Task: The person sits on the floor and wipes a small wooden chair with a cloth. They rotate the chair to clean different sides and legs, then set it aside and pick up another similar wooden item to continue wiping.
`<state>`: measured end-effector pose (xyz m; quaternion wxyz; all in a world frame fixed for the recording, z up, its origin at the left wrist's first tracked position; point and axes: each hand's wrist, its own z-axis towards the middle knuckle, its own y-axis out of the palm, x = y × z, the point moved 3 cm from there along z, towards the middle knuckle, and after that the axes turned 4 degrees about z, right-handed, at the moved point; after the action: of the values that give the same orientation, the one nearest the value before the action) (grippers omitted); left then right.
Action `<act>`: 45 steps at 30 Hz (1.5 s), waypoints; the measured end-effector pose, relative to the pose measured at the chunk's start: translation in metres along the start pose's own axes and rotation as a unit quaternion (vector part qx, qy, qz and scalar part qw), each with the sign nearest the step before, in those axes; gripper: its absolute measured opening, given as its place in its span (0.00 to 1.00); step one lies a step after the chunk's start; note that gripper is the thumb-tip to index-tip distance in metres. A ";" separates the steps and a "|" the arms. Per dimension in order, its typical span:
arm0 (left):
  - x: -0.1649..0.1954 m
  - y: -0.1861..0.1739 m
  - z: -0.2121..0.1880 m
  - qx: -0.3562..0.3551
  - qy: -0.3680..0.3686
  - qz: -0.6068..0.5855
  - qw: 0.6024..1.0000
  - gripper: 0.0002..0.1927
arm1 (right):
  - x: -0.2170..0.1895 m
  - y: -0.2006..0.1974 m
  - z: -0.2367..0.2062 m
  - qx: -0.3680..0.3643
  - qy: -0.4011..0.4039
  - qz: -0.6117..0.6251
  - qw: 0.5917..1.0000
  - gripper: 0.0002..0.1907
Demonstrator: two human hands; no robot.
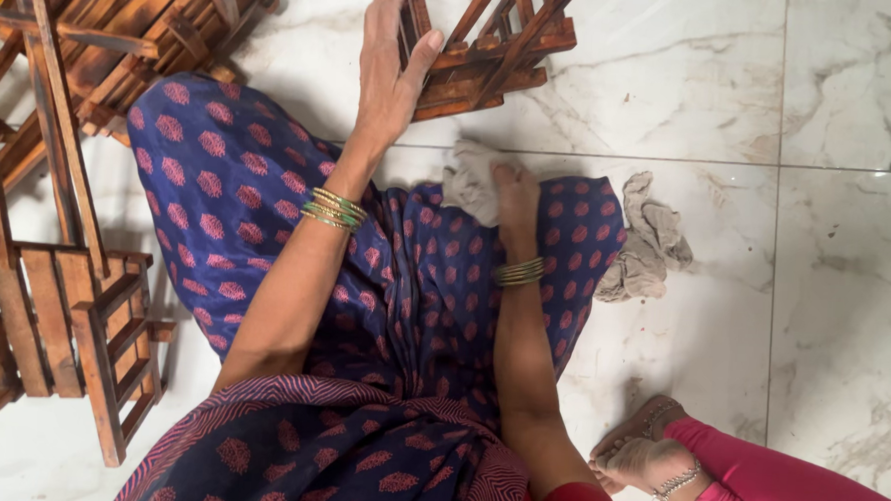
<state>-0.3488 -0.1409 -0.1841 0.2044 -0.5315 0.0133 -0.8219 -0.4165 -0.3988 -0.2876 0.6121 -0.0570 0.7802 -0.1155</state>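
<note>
White marble floor (713, 82): my left hand (389, 63) clasps the slatted brown wooden rack (484, 47) while my right hand (513, 188), apparently closed, grips a crumpled grey cloth (469, 181) just beside it, suggesting wiping; steady bracing needed.

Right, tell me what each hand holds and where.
Left hand grips the wooden rack by an end slat; right hand clutches a bunched grey cloth.
</note>
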 end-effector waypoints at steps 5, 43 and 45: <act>-0.012 -0.004 -0.007 -0.005 -0.027 -0.011 1.000 0.39 | -0.018 0.002 -0.011 0.011 -0.210 -0.224 0.952 0.25; -0.027 0.005 0.006 -0.146 -0.107 0.011 0.983 0.45 | -0.160 0.072 0.027 0.354 -0.428 -0.065 0.829 0.23; -0.027 0.007 0.005 -0.144 -0.118 0.011 0.982 0.45 | -0.143 0.076 0.024 0.327 -0.377 -0.041 0.866 0.22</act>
<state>-0.3326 -0.1367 -0.2066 0.1345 -0.6482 0.1131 -0.7409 -0.3544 -0.2949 -0.1778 0.8380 0.0752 0.4045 -0.3584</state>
